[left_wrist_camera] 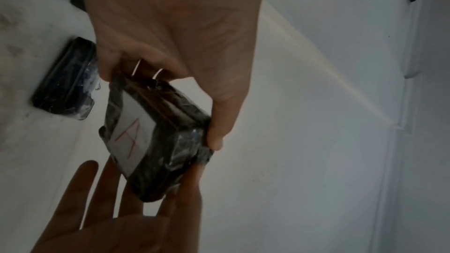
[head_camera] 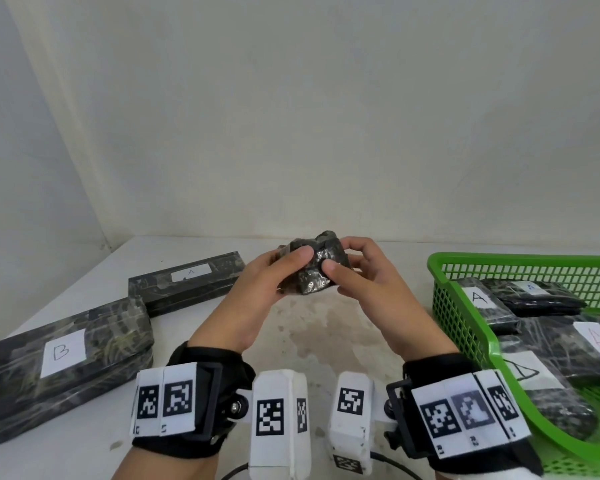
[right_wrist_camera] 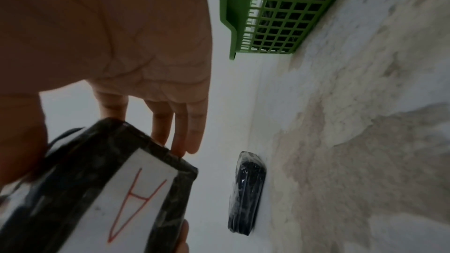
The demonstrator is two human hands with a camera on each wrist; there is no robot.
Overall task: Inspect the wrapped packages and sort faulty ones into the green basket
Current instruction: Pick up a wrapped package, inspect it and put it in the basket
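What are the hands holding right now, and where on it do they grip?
Both hands hold one wrapped package above the table: the left hand grips its left end, the right hand its right end, thumbs on the near face.

Held package (head_camera: 317, 263): from my head view I can't see its label; both thumbs and the fingers (head_camera: 362, 245) cover much of it.
Green basket (head_camera: 465, 336): cut off by the right and bottom edges; I can't count the packages inside.
B-labelled package (head_camera: 63, 368): its left end runs past the picture's edge.
Small dark package (right_wrist_camera: 246, 193): blurred in both wrist views; I can't make out any label.
Right hand (left_wrist_camera: 116, 209): dim, cropped at the bottom.
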